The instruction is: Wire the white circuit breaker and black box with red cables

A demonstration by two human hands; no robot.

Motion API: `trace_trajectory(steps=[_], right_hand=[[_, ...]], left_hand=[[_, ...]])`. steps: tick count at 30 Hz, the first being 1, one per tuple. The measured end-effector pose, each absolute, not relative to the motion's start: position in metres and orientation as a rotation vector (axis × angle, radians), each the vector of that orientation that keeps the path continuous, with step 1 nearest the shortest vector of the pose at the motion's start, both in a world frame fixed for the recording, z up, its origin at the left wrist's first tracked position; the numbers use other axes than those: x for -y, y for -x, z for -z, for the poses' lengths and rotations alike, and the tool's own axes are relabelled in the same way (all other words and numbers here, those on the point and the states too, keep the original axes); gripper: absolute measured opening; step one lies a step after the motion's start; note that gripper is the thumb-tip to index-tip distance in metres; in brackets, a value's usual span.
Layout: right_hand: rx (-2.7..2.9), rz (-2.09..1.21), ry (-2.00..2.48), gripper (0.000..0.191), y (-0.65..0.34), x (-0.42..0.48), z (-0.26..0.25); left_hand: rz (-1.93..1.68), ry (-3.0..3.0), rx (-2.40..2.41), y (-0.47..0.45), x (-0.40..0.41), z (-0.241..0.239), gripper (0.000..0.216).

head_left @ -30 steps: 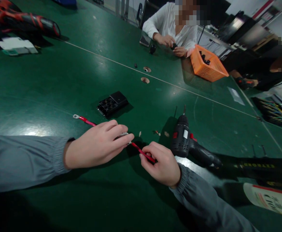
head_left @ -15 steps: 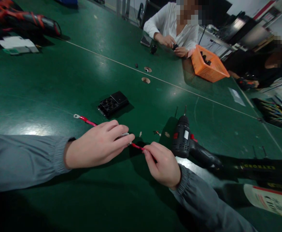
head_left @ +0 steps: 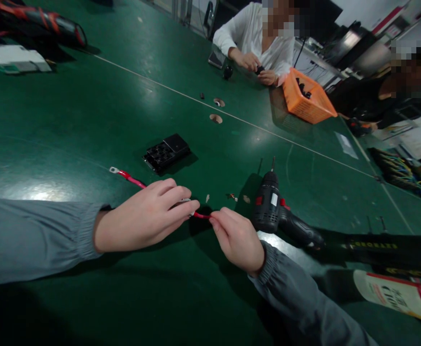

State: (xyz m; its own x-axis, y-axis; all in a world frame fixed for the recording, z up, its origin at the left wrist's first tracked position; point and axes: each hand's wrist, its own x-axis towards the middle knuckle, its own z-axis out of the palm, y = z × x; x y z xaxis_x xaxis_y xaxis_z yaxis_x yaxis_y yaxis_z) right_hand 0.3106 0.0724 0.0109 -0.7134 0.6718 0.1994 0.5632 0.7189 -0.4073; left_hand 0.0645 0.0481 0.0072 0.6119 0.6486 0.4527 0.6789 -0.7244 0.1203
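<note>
A red cable (head_left: 135, 181) with a metal ring terminal (head_left: 114, 170) on its far left end runs under my left hand (head_left: 147, 214). The fingers of that hand are curled round a light-coloured part whose shape is mostly hidden. From it a thin red wire (head_left: 202, 216) comes out to the right. My right hand (head_left: 237, 238) pinches this wire between thumb and forefinger, close to the left fingertips. Beyond my hands lies a black plastic housing (head_left: 166, 153) with an open, compartmented section. A black cordless drill (head_left: 268, 202) rests right of my right hand.
A labelled bottle (head_left: 387, 290) lies at lower right. An orange basket (head_left: 309, 98) of black parts stands near a co-worker in white (head_left: 255, 45). A red and black tool (head_left: 52, 26) and a white box (head_left: 19, 58) sit at upper left. Small scraps (head_left: 232, 196) lie near my hands.
My right hand has moved slightly left, closer to my left hand, so less of the thin wire shows between them. The view has shifted a little; my left hand keeps its hold.
</note>
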Motion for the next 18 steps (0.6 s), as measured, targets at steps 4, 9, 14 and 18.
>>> trace_trajectory(steps=[4,9,14,18], right_hand=[[2.609,-0.378,0.925,0.028,-0.308,-0.072,-0.011],[2.643,-0.158,0.872,0.029,-0.308,-0.071,-0.012],[2.741,0.217,0.692,0.021,-0.310,-0.074,-0.020],[2.724,0.317,0.709,0.018,-0.308,-0.067,-0.025]], left_hand=[[0.769,2.753,1.157,-0.066,-0.047,-0.005,0.028],[0.761,2.753,1.157,-0.066,-0.046,-0.003,0.028],[0.719,2.723,1.144,-0.066,-0.046,-0.003,0.029],[0.689,2.707,1.142,-0.067,-0.045,-0.002,0.030]])
